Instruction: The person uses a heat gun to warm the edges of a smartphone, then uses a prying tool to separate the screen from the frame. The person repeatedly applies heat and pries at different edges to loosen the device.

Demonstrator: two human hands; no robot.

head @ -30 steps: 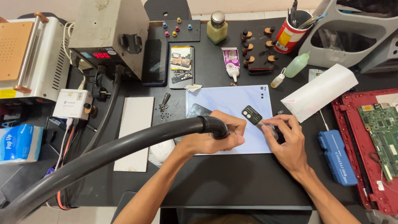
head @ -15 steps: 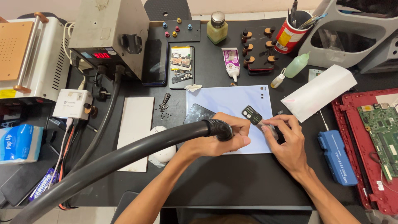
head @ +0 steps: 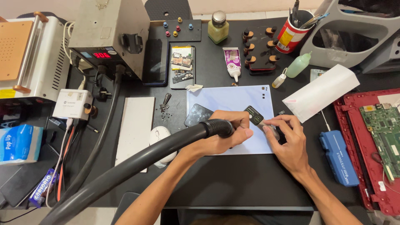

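Hot-air work on a small black part, both hands over the pale blue mat.

Left hand: grip closed round the ribbed end of the black hose, nozzle end hidden under the fingers, aimed toward the right hand. Right hand: fingertips pinched on a small black rectangular part, tilted up off the mat's right half, just beside the left thumb. Dark phone back lying flat on the mat, touching the hose end. Best handled, as a judgement: hose steady, air off the fingertips, part pinned by its edges, loose screws on the worktop kept out of the airflow.
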